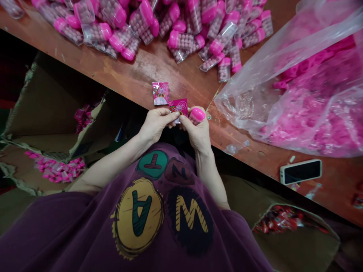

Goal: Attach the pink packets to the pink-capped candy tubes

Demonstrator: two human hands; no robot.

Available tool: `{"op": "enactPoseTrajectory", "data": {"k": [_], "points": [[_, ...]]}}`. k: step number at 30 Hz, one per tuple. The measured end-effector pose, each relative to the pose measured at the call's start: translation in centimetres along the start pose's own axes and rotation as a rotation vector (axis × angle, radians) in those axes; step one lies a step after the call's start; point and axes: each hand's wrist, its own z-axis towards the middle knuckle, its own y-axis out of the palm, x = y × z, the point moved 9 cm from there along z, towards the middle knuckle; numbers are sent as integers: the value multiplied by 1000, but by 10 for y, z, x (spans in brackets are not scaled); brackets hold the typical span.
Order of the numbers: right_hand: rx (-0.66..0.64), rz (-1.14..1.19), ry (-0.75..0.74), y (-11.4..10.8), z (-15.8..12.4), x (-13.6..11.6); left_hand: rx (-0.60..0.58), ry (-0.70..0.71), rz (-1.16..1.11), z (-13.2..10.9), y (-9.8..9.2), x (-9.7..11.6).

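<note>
Close in front of my body, my left hand (157, 122) pinches the left side of a small pink printed packet (178, 105). The thumb of my right hand (197, 128) presses on the same packet's lower right part. Also in my right hand is a small clear candy container with a pink cap (197, 114), its cap showing beside the index finger. The fingers below the packet are partly hidden. A second pink packet (160, 93) lies flat on the table edge, just beyond my left hand.
Many pink-capped candy containers (181, 39) are heaped along the far side of the wooden table (136, 75). A clear plastic bag of pink pieces (317, 98) lies at right, near a phone (302, 172). Cardboard boxes (53, 109) with pink packets stand below left; another box (297, 245) holds red packets.
</note>
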Motion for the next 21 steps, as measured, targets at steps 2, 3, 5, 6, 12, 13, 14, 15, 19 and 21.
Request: {"op": "enactPoseTrajectory", "data": {"k": [2, 3, 5, 6, 12, 13, 14, 15, 19, 21], "points": [[43, -34, -38, -5, -1, -4, -32, -20, 5, -1, 2, -1], [53, -48, -55, -7, -2, -6, -40, -24, 9, -1, 2, -1], [35, -63, -72, -8, -2, -8, -60, -33, 18, -1, 2, 0], [19, -61, -74, -8, -2, -8, -75, -36, 22, -1, 2, 0], [50, -24, -58, -7, -3, 1, 3, 10, 25, 0, 0, 1], [64, -28, -57, -7, -4, 3, 27, 3, 20, 0, 0, -1], [78, -31, -61, -6, -4, 4, 44, -10, 9, -1, 0, -3], [91, -31, -67, -6, -5, 5, 54, -26, -6, -1, 0, -5], [115, -1, -71, -7, -5, 4, 13, -120, -43, -5, 7, -9], [122, 4, -50, -9, -3, 3, -32, -157, -43, -7, 11, -8]]}}
